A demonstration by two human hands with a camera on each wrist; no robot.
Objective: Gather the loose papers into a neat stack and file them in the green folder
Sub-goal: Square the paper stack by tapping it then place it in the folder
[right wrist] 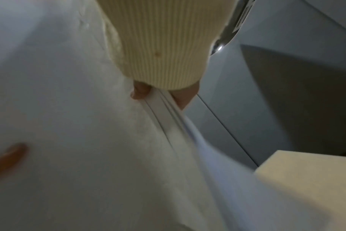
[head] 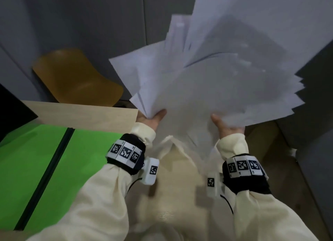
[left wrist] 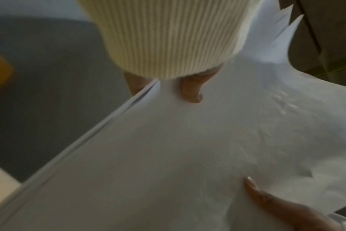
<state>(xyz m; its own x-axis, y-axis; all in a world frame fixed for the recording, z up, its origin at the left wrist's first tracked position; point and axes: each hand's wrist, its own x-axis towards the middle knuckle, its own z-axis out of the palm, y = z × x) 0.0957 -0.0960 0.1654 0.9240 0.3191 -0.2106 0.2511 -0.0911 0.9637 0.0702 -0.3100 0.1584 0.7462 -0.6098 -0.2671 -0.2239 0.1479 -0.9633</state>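
Left hand [head: 154,118] and right hand [head: 227,126] each pinch the fanned white papers [head: 212,82] — tap edges square before lowering onto the open green folder [head: 36,161].

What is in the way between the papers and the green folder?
Nothing visible. Both hands, left hand and right hand, hold the fanned papers in the air; the green folder lies open on the table, down to the left.

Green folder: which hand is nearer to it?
Left. The left hand, holding the papers, is just right of the green folder; the right hand grips them farther right.
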